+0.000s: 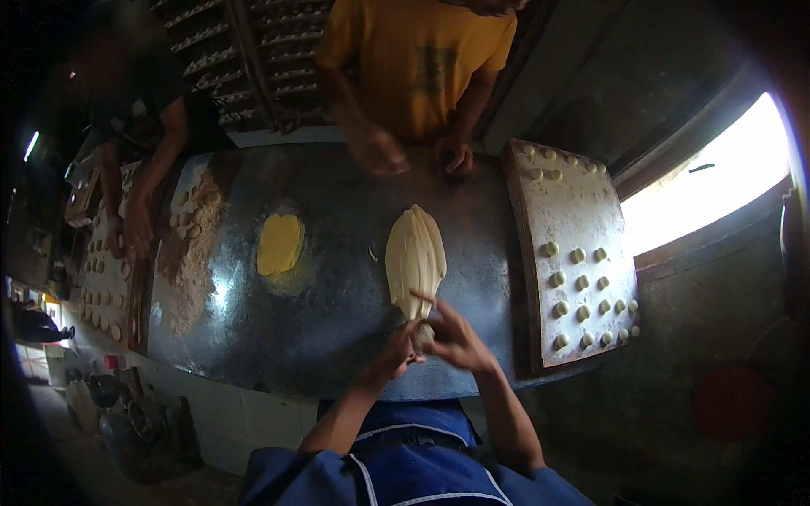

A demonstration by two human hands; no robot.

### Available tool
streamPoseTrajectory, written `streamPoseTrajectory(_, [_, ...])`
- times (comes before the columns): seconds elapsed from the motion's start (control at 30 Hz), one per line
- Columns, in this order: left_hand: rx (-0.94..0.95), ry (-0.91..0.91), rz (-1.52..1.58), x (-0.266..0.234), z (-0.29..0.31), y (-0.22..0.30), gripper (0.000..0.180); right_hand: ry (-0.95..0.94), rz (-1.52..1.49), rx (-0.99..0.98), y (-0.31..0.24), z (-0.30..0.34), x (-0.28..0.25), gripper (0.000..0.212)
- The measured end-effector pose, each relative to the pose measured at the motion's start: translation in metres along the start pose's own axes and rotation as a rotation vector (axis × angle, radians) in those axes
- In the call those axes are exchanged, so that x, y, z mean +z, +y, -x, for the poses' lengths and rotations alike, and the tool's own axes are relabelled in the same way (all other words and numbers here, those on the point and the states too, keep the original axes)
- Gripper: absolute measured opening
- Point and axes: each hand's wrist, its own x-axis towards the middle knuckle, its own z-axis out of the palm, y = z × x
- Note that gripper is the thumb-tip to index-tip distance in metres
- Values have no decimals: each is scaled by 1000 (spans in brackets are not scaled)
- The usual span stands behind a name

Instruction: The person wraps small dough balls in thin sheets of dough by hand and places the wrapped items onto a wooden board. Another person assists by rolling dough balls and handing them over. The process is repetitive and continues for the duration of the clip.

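Note:
A long mass of pale dough (416,257) lies on the dark tabletop, wide at its far end and narrowing toward me. My left hand (395,352) is closed around the narrow near end. A small rounded lump of the dough shows between my two hands. My right hand (458,336) is just to the right, its fingers apart and stretched over the narrow part, the index finger reaching onto the dough. The right fingertips by the lump are slightly blurred.
Left of the dough sits a yellow block of fat (280,244). Flour (201,253) and dough pieces lie farther left. A board (582,215) with rows of small dough balls stands on the right. Two people work opposite, one in a yellow shirt (422,63), one by the left board (105,291).

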Motion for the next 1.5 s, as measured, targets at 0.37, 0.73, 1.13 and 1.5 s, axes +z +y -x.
streamPoseTrajectory(0.37, [1110, -342, -1323, 38, 115, 57, 20, -59, -97, 158, 120, -31, -4, 29])
streamPoseTrajectory(0.73, [589, 104, -453, 13, 118, 33, 25, 103, 363, 119, 19, 27, 14, 38])
streamPoseTrajectory(1.13, [913, 334, -1118, -43, 106, 17, 14, -162, -176, 120, 21, 75, -10, 24])
streamPoseTrajectory(1.5, [1004, 735, -1376, -38, 1, 0, 25, 683, 1513, -9, 141, 22, -28, 47])
